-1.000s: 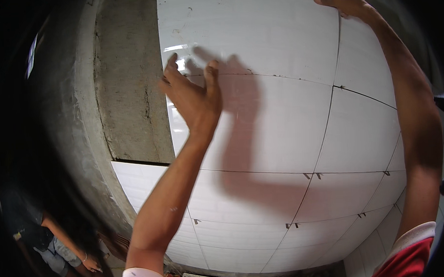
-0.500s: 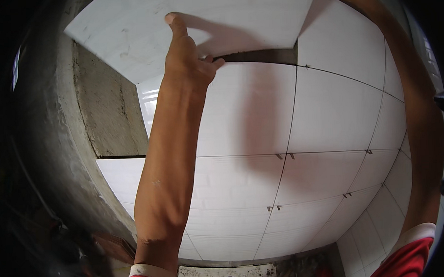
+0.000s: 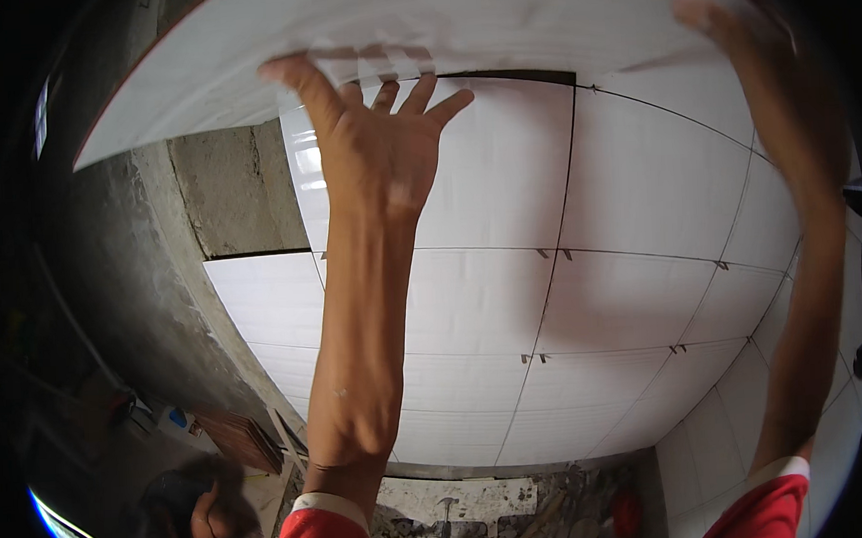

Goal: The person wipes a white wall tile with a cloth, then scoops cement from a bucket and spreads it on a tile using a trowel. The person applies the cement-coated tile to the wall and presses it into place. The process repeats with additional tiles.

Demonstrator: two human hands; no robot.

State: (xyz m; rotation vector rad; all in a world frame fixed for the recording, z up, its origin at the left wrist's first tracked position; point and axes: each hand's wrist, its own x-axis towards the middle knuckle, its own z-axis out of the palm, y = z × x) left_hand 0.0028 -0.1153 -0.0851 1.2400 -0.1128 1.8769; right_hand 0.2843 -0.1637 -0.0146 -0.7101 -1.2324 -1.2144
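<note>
A large white wall tile [image 3: 202,82] tilts out from the wall across the top of view. My left hand [image 3: 382,146] reaches up to its lower edge with fingers spread, thumb near its glossy face; finger-like reflections show above the fingertips. Whether the fingertips bear any weight I cannot make out. At the upper right is my right hand [image 3: 728,30], raised near the tile's right part and smeared by motion, so its fingers cannot be read. Below the loose tile, set white tiles [image 3: 503,160] cover the wall, with a dark gap along the top edge of one.
Small dark spacers [image 3: 565,254] sit in several joints. Bare cement [image 3: 235,191] shows at left beside a rough grey wall edge [image 3: 174,232]. Below are a hammer [image 3: 447,523] on a stained white board [image 3: 499,497], brown panels [image 3: 237,441] and another person's hand [image 3: 207,534].
The loose tile's left corner has swung left and its angle has changed. My left hand's fingers have spread out more. My right hand has come into view, and the view has shifted.
</note>
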